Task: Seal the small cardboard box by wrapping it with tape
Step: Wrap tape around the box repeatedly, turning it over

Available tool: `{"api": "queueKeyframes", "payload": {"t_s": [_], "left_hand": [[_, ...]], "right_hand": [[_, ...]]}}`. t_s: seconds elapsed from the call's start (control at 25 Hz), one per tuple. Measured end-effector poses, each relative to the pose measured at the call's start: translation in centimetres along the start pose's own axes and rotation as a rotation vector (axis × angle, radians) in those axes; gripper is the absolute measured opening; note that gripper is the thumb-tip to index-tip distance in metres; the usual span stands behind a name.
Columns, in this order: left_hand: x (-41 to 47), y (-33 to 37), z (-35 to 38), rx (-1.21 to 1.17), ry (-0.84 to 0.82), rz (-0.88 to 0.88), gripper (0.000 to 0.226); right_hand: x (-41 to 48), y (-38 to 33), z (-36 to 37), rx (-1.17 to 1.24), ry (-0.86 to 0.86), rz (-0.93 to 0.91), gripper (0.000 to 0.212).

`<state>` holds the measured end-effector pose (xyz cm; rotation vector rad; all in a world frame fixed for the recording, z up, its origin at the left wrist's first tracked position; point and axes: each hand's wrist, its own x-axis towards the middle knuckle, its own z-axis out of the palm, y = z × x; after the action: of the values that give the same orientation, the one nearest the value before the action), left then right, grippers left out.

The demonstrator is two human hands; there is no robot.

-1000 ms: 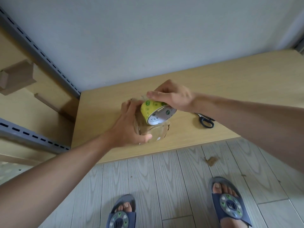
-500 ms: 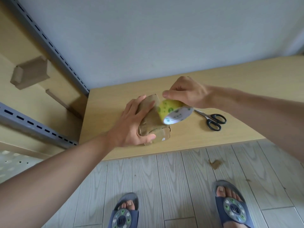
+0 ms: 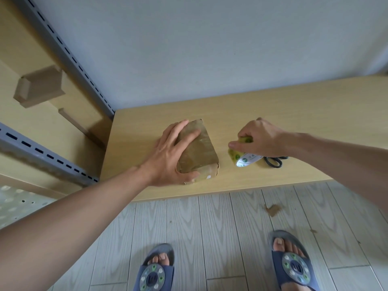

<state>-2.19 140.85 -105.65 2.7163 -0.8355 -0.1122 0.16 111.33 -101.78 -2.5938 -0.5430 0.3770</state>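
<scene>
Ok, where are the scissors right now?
Head view: the scissors lie on the table, right of the box, partly hidden behind the right hand and the tape roll it grips.

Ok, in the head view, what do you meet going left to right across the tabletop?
small cardboard box, with the left hand resting on it → tape roll, gripped by the right hand → scissors
</scene>
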Motion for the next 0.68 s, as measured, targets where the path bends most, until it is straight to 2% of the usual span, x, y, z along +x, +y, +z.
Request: {"api": "queueKeyframes", "payload": {"t_s": [0.2, 0.32, 0.44, 0.56, 0.68], "left_hand": [[1.0, 0.5, -1.5, 0.056, -0.110, -0.018, 0.112], [3.1, 2.8, -3.5, 0.160, -0.216, -0.107, 0.120], [4.7, 5.8, -3.0, 0.309, -0.205, -0.171, 0.119], [5.4, 6.0, -2.5, 0.085, -0.107, -0.174, 0.116], [4.4, 4.5, -1.7, -0.181, 0.078, -0.039, 0.110]], "right_hand": [[-0.1, 0.3, 1.7, 0.047, -0.036, 0.100, 0.050], [0.2, 0.5, 2.2, 0.067, -0.015, 0.159, 0.050], [0.6, 1.0, 2.0, 0.108, -0.019, 0.192, 0.051], [0.6, 1.7, 1.6, 0.212, -0.005, 0.155, 0.055], [0.6, 1.3, -0.2, 0.366, 0.127, 0.111, 0.057]]}}
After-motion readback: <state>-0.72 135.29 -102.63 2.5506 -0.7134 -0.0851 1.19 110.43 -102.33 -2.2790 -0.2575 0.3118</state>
